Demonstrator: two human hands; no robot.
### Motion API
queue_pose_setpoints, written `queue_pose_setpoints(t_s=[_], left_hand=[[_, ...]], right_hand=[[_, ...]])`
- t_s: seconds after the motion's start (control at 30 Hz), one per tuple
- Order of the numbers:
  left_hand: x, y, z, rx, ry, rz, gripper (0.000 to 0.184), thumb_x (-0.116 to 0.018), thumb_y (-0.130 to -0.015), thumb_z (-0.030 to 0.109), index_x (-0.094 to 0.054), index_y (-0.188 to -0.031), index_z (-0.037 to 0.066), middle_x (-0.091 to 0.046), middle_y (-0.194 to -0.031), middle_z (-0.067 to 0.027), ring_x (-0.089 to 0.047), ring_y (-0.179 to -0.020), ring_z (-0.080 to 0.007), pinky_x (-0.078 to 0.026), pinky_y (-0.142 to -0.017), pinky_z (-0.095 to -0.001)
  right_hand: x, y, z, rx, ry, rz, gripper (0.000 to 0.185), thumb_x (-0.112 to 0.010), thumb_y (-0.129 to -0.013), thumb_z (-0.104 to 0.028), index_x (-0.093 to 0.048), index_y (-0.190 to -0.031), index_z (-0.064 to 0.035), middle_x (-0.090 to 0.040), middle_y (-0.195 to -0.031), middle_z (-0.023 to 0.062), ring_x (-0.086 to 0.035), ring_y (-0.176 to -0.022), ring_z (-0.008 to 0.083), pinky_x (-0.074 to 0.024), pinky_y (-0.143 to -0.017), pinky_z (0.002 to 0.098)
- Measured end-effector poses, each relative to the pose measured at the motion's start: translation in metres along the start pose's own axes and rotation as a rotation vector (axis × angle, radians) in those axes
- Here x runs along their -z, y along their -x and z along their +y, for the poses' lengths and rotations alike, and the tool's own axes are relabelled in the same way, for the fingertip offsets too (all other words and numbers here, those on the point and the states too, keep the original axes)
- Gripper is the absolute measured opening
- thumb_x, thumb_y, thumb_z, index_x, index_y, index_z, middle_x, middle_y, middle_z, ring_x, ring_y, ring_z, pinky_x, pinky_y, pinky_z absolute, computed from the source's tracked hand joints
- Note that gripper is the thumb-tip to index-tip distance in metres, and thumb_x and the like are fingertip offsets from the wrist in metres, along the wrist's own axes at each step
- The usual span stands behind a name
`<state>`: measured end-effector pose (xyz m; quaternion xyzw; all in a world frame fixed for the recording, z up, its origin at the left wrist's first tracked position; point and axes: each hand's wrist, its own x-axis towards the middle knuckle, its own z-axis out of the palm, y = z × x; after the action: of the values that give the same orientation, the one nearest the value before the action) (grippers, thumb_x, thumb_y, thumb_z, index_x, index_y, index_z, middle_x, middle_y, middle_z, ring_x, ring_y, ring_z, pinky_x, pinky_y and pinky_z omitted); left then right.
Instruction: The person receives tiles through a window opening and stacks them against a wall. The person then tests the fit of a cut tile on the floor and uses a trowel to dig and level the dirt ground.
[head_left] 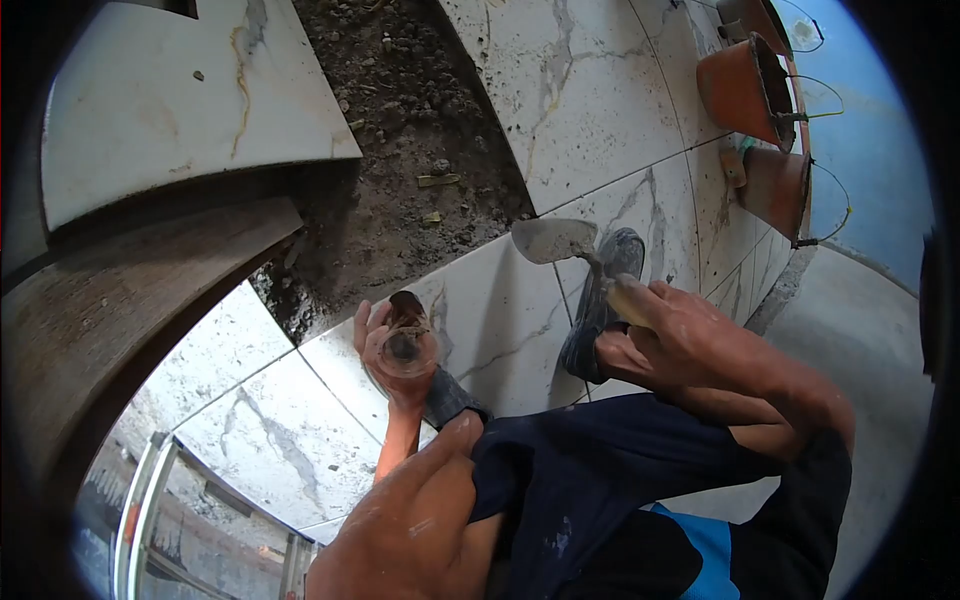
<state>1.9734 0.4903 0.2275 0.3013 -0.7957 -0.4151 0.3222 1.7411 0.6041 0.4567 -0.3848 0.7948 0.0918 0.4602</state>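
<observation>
A pointing trowel with a mortar-smeared blade is in my right hand, whose fingers wrap round its handle. The blade points left, above the tile edge beside my dark shoe. My left hand is held palm up and curled in front of my other shoe. A roundish, greyish-brown patch with a dark centre shows within its fingers; what it is I cannot make out. Ahead of the hands lies a strip of bare dark soil with loose crumbs, bordered by white marble-patterned tiles.
Several orange-brown buckets with wire handles stand along the blue wall at upper right. A large loose tile lies at upper left, near a brown curved board. A metal-framed object stands at lower left.
</observation>
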Motion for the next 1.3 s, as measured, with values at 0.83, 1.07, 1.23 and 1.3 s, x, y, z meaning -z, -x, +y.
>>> queue_pose_setpoints(t_s=[0.83, 1.07, 1.23, 1.3], left_hand=[[0.0, -0.003, 0.007, 0.038, 0.014, -0.015, 0.057, -0.059, -0.066, -0.007, -0.027, -0.112, 0.009, -0.032, -0.12, -0.0212, -0.037, -0.114, -0.0357, -0.046, -0.085, -0.0376], [0.001, -0.001, 0.005, 0.023, 0.007, 0.023, 0.055, -0.059, -0.066, -0.007, -0.028, -0.109, 0.008, -0.038, -0.116, -0.0181, -0.038, -0.114, -0.0357, -0.046, -0.085, -0.0393], [-0.002, -0.002, 0.0, 0.004, -0.012, 0.029, 0.051, -0.064, -0.069, 0.007, -0.03, -0.106, 0.008, -0.041, -0.112, -0.0183, -0.038, -0.113, -0.0364, -0.044, -0.086, -0.0415], [-0.004, 0.001, -0.001, 0.061, 0.111, 0.07, 0.052, -0.064, -0.068, 0.006, -0.03, -0.107, 0.009, -0.037, -0.116, -0.0203, -0.039, -0.113, -0.0357, -0.045, -0.085, -0.0407]], right_hand=[[0.008, -0.044, 0.031, 0.407, 0.923, 0.32, 0.048, -0.05, -0.073, -0.007, -0.043, -0.121, -0.0041, -0.048, -0.079, 0.0135, -0.05, -0.064, 0.0191, -0.0425, -0.051, 0.0284], [0.055, -0.039, 0.03, 0.24, 0.647, 0.142, 0.032, -0.057, -0.073, -0.01, -0.057, -0.106, -0.0089, -0.058, -0.073, 0.0109, -0.057, -0.06, 0.0204, -0.0429, -0.049, 0.0308], [0.062, -0.034, 0.034, 0.162, 0.506, 0.193, 0.026, -0.061, -0.07, -0.011, -0.063, -0.096, -0.013, -0.058, -0.063, 0.0089, -0.057, -0.056, 0.0205, -0.0427, -0.049, 0.0329], [0.065, -0.04, 0.03, 0.09, 0.503, 0.094, 0.027, -0.061, -0.07, -0.011, -0.063, -0.096, -0.0125, -0.059, -0.063, 0.0097, -0.058, -0.057, 0.0207, -0.0442, -0.051, 0.0326]])
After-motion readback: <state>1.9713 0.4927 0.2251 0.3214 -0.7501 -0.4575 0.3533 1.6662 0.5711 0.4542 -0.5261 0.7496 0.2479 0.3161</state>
